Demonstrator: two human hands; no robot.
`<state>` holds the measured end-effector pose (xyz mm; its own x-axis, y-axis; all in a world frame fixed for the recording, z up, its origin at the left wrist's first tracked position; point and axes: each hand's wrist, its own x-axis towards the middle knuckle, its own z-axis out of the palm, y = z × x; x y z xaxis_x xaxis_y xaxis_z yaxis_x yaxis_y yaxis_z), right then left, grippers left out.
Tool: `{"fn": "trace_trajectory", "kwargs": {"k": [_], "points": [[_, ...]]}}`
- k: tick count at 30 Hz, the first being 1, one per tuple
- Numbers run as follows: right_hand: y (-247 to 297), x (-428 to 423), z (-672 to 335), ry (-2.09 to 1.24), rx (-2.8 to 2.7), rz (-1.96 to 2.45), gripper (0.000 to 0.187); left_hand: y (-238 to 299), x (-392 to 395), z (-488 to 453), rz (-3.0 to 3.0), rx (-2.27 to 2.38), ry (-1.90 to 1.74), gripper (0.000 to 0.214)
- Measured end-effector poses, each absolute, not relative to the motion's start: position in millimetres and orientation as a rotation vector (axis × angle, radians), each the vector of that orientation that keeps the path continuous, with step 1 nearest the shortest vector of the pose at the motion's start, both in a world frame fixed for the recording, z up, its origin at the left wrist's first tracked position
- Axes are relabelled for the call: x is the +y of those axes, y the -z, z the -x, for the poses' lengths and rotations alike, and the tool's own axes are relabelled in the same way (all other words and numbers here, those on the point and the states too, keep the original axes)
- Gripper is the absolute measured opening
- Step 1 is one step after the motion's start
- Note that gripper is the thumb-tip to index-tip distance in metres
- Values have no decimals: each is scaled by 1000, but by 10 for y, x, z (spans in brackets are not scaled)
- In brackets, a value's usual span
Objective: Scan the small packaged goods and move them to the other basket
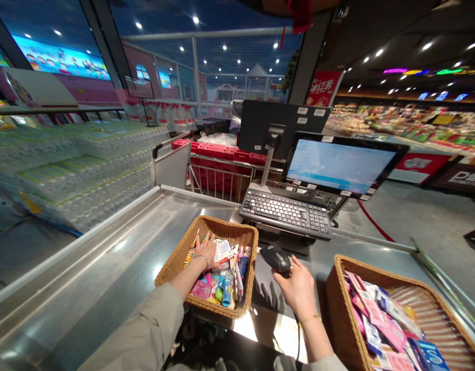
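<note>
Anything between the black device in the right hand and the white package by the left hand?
Yes: the right rim of the wicker basket, with slim items just inside it, lies between the black device and the white package. Nothing else visible does.

Lone head view: faces forward and down, near left hand point(207, 252), right hand point(298, 285), counter point(102, 257).

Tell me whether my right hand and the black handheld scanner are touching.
Touching. The head view shows it: the right hand grips the black handheld scanner at its near end, thumb and fingers against it with no visible gap.
</note>
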<state>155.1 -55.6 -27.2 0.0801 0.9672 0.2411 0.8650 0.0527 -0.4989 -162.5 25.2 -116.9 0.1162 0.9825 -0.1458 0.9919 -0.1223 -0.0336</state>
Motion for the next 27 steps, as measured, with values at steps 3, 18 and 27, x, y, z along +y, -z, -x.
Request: {"fn": "trace_trajectory", "kwargs": {"k": [3,18,27], "points": [[265,-568,-1572,-237,-1803,1838,24,1148,248,1616,-2263,2065,241,100],[262,-546,-1642,-206,-1749,1768,26,667,286,1482,-2165,2255,27,91],[242,-544,-1703,-192,-1712,1739,27,334,253,1205,-2206,2312,-183,80]]}}
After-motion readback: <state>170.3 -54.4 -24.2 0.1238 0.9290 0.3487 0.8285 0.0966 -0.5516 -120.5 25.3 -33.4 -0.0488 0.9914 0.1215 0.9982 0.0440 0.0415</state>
